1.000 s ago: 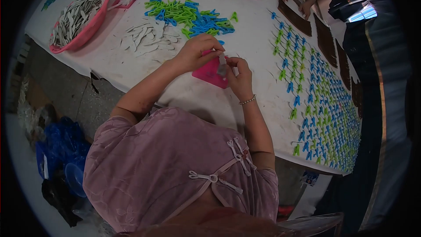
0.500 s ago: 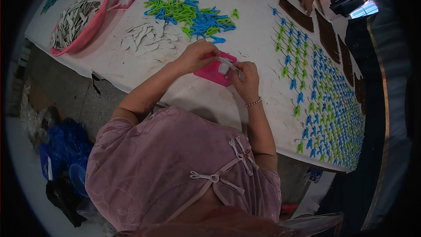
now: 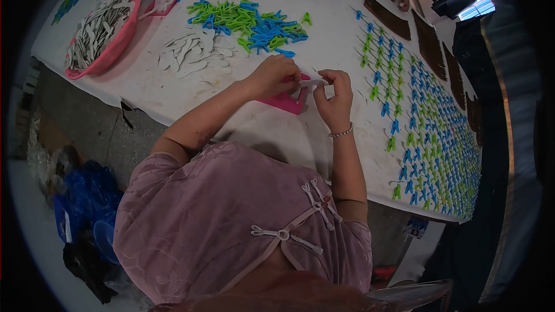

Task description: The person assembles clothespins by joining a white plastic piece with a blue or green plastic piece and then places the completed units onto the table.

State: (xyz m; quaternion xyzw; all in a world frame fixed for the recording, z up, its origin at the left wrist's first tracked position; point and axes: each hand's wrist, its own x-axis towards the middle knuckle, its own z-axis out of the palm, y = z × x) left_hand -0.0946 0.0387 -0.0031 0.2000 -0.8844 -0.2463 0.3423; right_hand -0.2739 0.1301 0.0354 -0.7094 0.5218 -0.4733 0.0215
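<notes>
Above a pink plastic holder (image 3: 283,103), which looks like a tape dispenser, my left hand (image 3: 278,75) is closed, its fingertips on a thin white strip (image 3: 313,81). The strip reaches across to my right hand (image 3: 335,95), whose thumb and forefinger pinch its other end. My left hand hides part of the pink holder. Just beyond my hands lies a heap of green and blue clothespins (image 3: 251,22). Flat white curved pieces (image 3: 193,52) are piled to the left of that heap.
A pink basin (image 3: 118,46) of similar white pieces stands at the left. Clipped clothespins (image 3: 428,133) fill the right side in rows, beside brown curved strips (image 3: 430,43). Another person's hand (image 3: 404,0) is at the far right. Blue plastic bags (image 3: 92,188) lie on the floor.
The white strip has shifted from over the holder's middle toward its far right side. My left hand has moved slightly right, and my right hand's fingers have opened out around the pinch.
</notes>
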